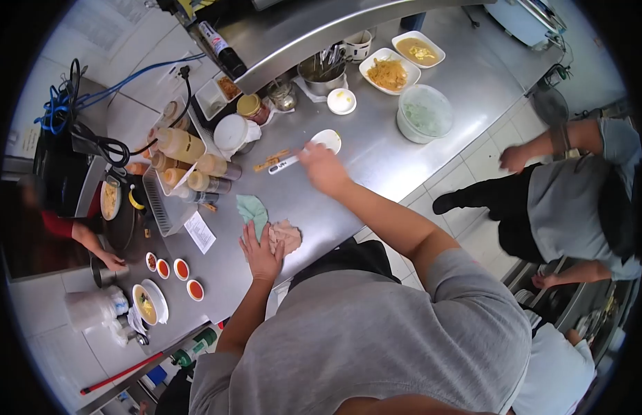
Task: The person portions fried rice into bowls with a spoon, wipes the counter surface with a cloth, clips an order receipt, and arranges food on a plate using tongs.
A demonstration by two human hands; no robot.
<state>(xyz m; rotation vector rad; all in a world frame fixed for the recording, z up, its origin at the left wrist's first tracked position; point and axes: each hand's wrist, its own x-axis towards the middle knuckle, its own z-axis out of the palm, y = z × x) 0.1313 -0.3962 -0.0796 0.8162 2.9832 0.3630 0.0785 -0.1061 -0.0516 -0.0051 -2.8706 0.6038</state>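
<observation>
My left hand (263, 256) lies on the steel counter with its fingers spread, touching a green cloth (252, 213) and a crumpled pinkish-brown cloth (286, 236). Farther right, my right hand (323, 166) is closed at the end of a white handled tool (285, 164) with dark markings. A small white round dish or lid (328, 140) sits just beyond that hand, partly covered by it. Light brown wrapped sticks (271, 160) lie beside the tool. What exactly the right fingers enclose is partly hidden.
Sauce bottles (182, 145) crowd the left. Noodles (388, 74), soup (417, 50) and a clear tub (423, 114) stand at the back right. Red sauce cups (181, 268) and a soup bowl (145, 304) sit lower left. People (570, 200) work to the right; another person's hand (112, 261) is far left.
</observation>
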